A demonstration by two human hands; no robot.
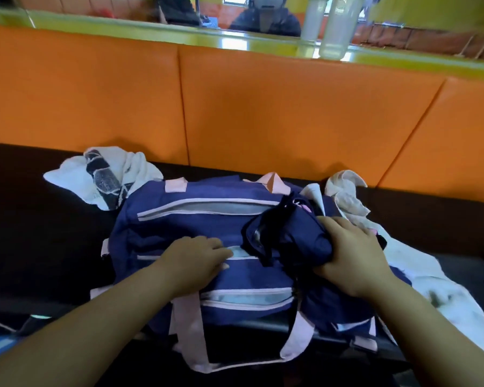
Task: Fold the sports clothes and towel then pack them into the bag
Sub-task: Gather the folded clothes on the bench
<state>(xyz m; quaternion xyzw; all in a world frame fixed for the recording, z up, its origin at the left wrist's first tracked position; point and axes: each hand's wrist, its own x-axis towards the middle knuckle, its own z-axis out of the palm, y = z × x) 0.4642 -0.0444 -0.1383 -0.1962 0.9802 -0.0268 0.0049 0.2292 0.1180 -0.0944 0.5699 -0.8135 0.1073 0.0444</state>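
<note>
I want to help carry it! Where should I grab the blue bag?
Probably by the pink handles, coming from the near side: both loops hang down the front of the bag toward you, open enough to hook fingers through.

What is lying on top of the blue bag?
A bundled dark navy garment, gripped by the right hand, and the left hand, resting beside a zipper. The bag fabric under them is hidden, and its inside is not visible.
</note>
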